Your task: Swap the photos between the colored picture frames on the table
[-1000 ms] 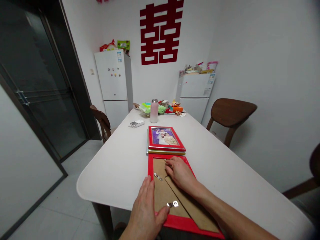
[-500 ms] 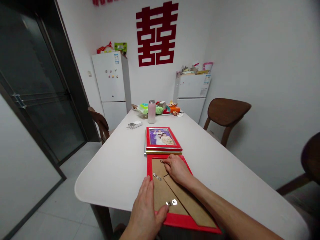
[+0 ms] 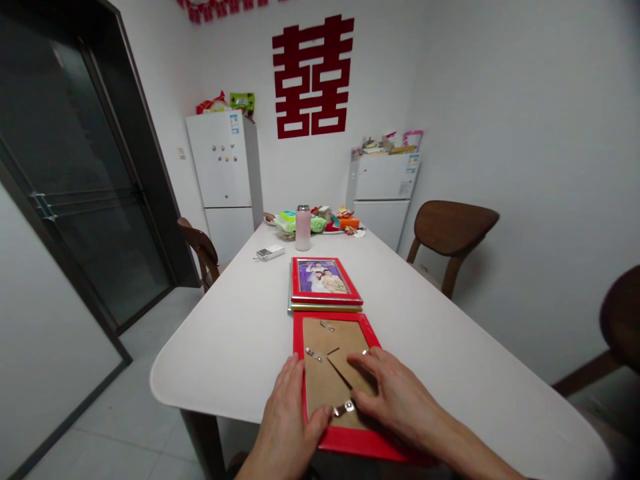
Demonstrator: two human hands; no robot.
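A red photo frame (image 3: 300,347) lies face down on the white table (image 3: 240,333), its brown backing board (image 3: 330,340) and small metal clips showing. My left hand (image 3: 287,417) lies flat along the frame's left edge, thumb resting on the board near a metal clip (image 3: 345,407). My right hand (image 3: 395,397) rests on the board's right side, fingers spread over the stand flap. Beyond it sits a stack of frames (image 3: 324,283), the top red one face up with a photo.
A pink bottle (image 3: 303,228), a small silver device (image 3: 269,253) and a pile of snacks (image 3: 320,220) sit at the table's far end. Wooden chairs (image 3: 453,233) stand on both sides. Two white fridges (image 3: 223,173) stand against the back wall. A dark glass door (image 3: 75,167) is at left.
My right hand has drawn back from the frame's far top edge to the near right part of the board. The left hand stayed in place.
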